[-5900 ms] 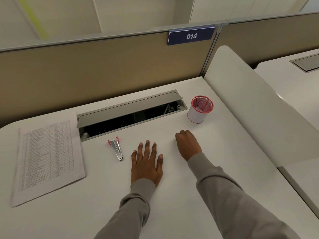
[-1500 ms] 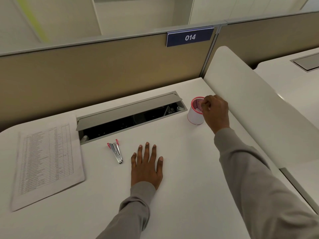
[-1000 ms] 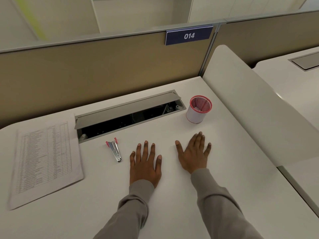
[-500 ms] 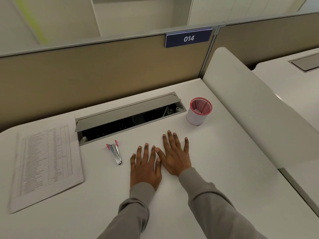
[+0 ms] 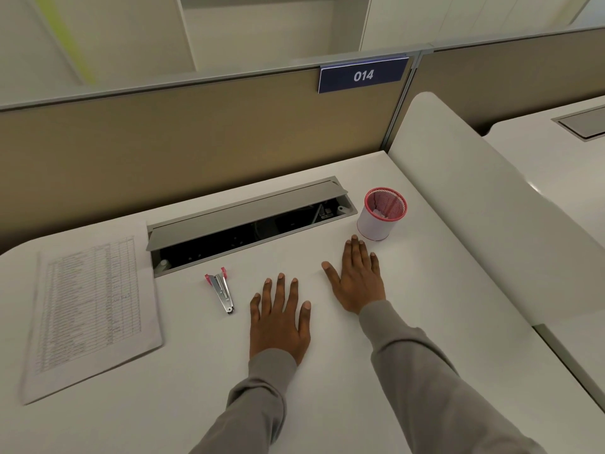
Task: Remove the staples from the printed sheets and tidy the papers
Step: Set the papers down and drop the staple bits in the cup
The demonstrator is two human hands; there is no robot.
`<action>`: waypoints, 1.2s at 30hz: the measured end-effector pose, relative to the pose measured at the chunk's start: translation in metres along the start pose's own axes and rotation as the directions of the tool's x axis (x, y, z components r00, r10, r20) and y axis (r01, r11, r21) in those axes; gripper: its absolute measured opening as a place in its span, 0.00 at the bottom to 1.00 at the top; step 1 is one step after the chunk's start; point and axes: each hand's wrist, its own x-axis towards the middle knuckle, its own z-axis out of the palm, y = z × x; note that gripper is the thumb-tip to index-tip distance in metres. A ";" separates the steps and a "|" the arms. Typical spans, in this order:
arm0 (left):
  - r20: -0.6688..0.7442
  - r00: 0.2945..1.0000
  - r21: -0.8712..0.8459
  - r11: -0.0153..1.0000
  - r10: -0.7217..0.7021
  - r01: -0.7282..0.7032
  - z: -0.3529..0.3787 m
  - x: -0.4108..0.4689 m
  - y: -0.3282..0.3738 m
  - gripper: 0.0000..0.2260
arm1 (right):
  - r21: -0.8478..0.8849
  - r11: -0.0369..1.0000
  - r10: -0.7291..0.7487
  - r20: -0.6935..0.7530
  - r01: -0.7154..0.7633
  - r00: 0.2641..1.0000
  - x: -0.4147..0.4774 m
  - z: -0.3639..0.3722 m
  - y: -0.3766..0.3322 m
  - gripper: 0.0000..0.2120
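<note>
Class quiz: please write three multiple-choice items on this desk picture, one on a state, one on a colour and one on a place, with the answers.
1. The hands:
A) the left hand and right hand both lie flat on the desk, holding nothing
B) both are fists
C) both are raised in the air

2. The cup has a rim that is:
A) blue
B) pink-red
C) green

3. The staple remover lies:
A) between the printed sheets and the left hand
B) on the sheets
C) in the cup

Answers:
1 A, the fingers are straight on the bare desk.
2 B, the rim is pink-red above a white wall.
3 A, the sheets are to its left and the left hand to its right.
</note>
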 end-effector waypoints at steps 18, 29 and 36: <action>-0.026 1.000 -0.011 1.000 0.006 -0.006 -0.002 -0.001 0.002 0.28 | 0.022 0.997 0.073 0.056 -0.074 0.996 0.051 -0.041 -0.024 0.36; -0.008 1.000 -0.005 1.000 -0.003 0.003 0.002 0.001 0.000 0.27 | -0.088 0.996 0.009 0.036 -0.006 0.999 0.006 -0.019 -0.018 0.35; 0.009 1.000 -0.007 1.000 0.008 -0.008 -0.001 0.000 0.000 0.28 | -0.109 0.994 -0.002 -0.049 -0.003 0.999 -0.054 0.010 -0.011 0.33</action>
